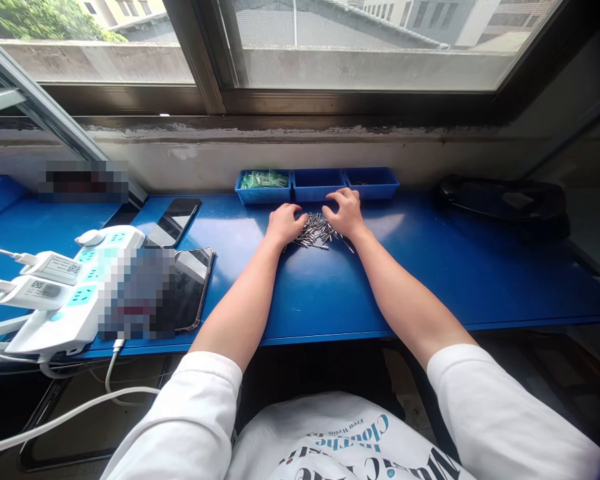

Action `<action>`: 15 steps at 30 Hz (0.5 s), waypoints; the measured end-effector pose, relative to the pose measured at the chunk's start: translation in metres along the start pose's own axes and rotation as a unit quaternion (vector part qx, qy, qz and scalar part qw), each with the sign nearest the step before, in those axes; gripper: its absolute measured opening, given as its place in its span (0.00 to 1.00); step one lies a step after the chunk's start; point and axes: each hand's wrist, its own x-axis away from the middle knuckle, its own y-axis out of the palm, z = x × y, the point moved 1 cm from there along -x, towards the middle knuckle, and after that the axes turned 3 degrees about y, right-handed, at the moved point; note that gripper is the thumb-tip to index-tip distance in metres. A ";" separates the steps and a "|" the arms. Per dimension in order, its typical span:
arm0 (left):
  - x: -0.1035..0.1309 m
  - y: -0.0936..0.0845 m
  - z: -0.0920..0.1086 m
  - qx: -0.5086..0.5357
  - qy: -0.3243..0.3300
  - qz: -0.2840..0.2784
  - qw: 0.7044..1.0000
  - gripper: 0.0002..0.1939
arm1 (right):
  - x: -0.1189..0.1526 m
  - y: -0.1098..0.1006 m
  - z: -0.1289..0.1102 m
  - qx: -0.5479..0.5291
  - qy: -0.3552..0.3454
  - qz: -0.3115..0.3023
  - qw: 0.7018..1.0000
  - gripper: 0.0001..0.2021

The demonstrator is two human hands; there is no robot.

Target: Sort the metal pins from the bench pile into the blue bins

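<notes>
A loose pile of thin, dark metal pins point(314, 233) lies on the blue tabletop between my two hands. At its left edge rests my left hand point(283, 225), fingers bent, with a small gap between thumb and forefinger. My right hand point(347, 213) is at the right side of the pile, its thumb and curved fingers spread apart and nothing visible between them. Just behind the hands stand joined blue bins: the left bin point(265, 195) holds green-and-clear small packets, the middle bin point(313, 193) is dark inside, and the right bin point(380, 192) has a few small dark pieces.
At left lie a phone point(175, 222), another phone point(195, 287) and a white power strip point(107, 267) with plugged chargers and cables. A black bag point(510, 207) sits at the right. The window wall point(195, 167) bounds the table point(325, 300) behind.
</notes>
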 end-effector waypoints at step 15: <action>0.009 -0.008 0.013 -0.006 0.084 -0.073 0.994 0.19 | 0.014 0.000 -0.007 -0.008 -0.027 -0.158 0.987 0.08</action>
